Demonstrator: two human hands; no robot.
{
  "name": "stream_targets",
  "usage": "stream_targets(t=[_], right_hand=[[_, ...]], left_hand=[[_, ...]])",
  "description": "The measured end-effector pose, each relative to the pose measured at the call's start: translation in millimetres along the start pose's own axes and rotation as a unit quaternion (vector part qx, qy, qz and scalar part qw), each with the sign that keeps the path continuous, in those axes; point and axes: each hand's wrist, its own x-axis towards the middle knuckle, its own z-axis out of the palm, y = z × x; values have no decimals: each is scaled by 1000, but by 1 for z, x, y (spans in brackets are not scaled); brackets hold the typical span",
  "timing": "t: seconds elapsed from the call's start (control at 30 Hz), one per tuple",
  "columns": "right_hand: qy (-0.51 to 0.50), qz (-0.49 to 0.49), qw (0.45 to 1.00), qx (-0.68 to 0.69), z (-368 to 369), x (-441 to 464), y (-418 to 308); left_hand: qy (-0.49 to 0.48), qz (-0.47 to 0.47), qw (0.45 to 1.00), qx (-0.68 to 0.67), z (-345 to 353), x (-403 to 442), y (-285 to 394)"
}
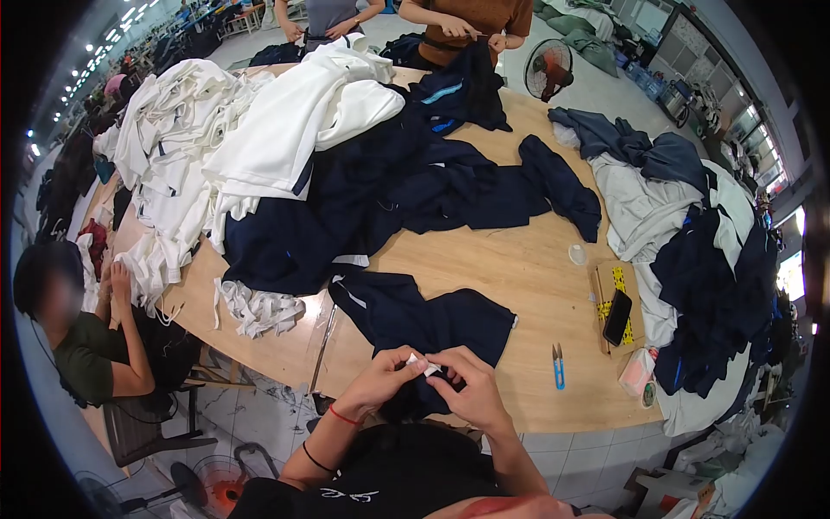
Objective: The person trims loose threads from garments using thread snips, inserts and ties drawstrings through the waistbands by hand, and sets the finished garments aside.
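Close in front of my body, my left hand point(384, 379) and my right hand point(472, 389) meet over a navy garment point(458, 316). Fingers of both hands pinch a small white piece point(423, 364), too small to tell whether it is a label or fabric. The navy garment lies spread at the table's near edge, partly covered by my hands. To the right of my right hand, blue-handled thread snips point(558, 368) rest on the wooden table point(484, 259).
White garments point(268, 130) and navy garments point(346, 199) are heaped across the table. A cardboard box point(603, 294) holds up a black phone point(617, 317). More clothes point(709, 285) pile up at right. A seated person point(95, 346) works at left; two people stand opposite.
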Motion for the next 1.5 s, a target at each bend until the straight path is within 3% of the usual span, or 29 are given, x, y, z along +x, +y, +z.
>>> stream_targets(t=[0.17,0.4,0.5,0.7,0.8,0.87,0.93,0.97,1.07,1.1,1.2,1.27,1.33,1.4,1.47,1.5], right_hand=[[36,-125,989,-70,1,1,6],[68,-157,981,-92,5,1,7],[75,-174,974,-127,5,2,7],[84,-44,995,-30,14,-4,-2],[67,-39,995,-59,16,-10,-2],[73,-77,987,-120,13,-16,3],[40,-96,982,-156,10,-22,5],[27,-115,983,-137,11,-20,12],[-37,24,993,113,-8,-11,15],[-41,59,946,316,-10,-3,6],[-90,110,750,646,-22,13,-29],[-119,134,729,660,-27,9,-43],[-172,180,701,668,-33,2,-48],[-217,279,823,444,-34,-20,-47],[-316,406,744,427,-22,-51,-27],[-320,387,748,435,-6,-68,-11]], left_hand=[[3,44,999,11,4,-2,5],[23,51,997,60,7,-5,25],[35,50,998,12,7,-4,16],[134,128,983,-3,7,4,1],[208,189,951,125,-5,2,-3],[258,159,953,27,-25,-1,0],[279,177,927,180,-34,-4,-1],[242,171,951,92,-32,-3,-1],[57,123,984,-112,-20,-13,31],[-17,120,976,-180,-10,-15,45],[-199,88,917,-333,14,-29,65],[-301,34,863,-405,22,-38,89],[-296,-31,928,-223,12,-43,103],[-273,-86,958,1,-10,-56,97],[-280,-193,938,74,-22,-81,84],[-283,-169,939,98,-27,-93,72]])
